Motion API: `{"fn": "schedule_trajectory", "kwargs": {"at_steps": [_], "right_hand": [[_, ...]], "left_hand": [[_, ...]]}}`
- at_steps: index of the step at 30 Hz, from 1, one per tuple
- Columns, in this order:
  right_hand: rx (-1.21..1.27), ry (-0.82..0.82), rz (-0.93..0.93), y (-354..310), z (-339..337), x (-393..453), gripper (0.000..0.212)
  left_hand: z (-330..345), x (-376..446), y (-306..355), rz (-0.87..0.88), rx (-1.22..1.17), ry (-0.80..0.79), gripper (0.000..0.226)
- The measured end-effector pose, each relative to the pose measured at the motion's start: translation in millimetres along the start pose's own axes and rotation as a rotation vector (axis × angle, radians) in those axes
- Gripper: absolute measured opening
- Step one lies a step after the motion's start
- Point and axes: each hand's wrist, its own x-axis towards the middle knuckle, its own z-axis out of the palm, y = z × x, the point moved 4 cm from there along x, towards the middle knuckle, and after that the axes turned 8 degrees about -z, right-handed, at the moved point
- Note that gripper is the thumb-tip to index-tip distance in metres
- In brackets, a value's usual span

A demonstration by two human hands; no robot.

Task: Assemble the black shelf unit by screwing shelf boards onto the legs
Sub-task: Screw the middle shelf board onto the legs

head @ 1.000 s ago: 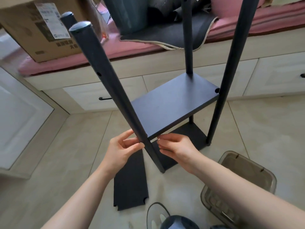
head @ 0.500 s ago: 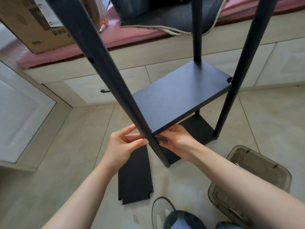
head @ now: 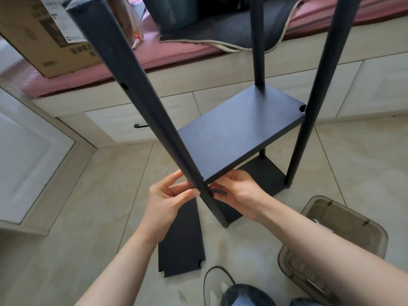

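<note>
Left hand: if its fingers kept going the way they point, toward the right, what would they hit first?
Most likely the near leg. The left hand has its fingertips already at that leg's left side, level with the near corner of the middle shelf board. The right hand waits just beyond the leg; depth is uncertain.

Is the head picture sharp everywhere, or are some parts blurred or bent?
Head view: the hands and shelf board look sharp; the near leg blurs at its top; the wide lens splays the legs outward; soft daylight, no glare.

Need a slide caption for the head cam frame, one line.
Both hands, left and right, work at the near leg where the middle shelf board meets it.
</note>
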Motion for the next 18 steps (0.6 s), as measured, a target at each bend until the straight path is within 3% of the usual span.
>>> {"fn": "schedule_trajectory", "kwargs": {"at_steps": [6,11,14,18], "right_hand": [[-0.022,-0.002,-0.065,-19.5,1.3,-6.3,0.014],[-0.058,0.017,-0.067,-24.0,13.7,1.2,0.016],[-0.072,0.017,-0.066,-22.6,29.3,8.7,0.014],[-0.114,-0.011,-0.051,-10.2,44.5,19.8,0.014]], "left_hand": [[7.5,-5.6,12.6,0.034,-0.224,-0.008,0.06],[-6.1,-6.8,26.6,0.007,-0.396,0.033,0.049],[-22.2,-8.5,20.5,-0.025,-0.458,0.063,0.056],[-40.3,-9.4,-7.0,-0.137,-0.538,0.138,0.033]]}}
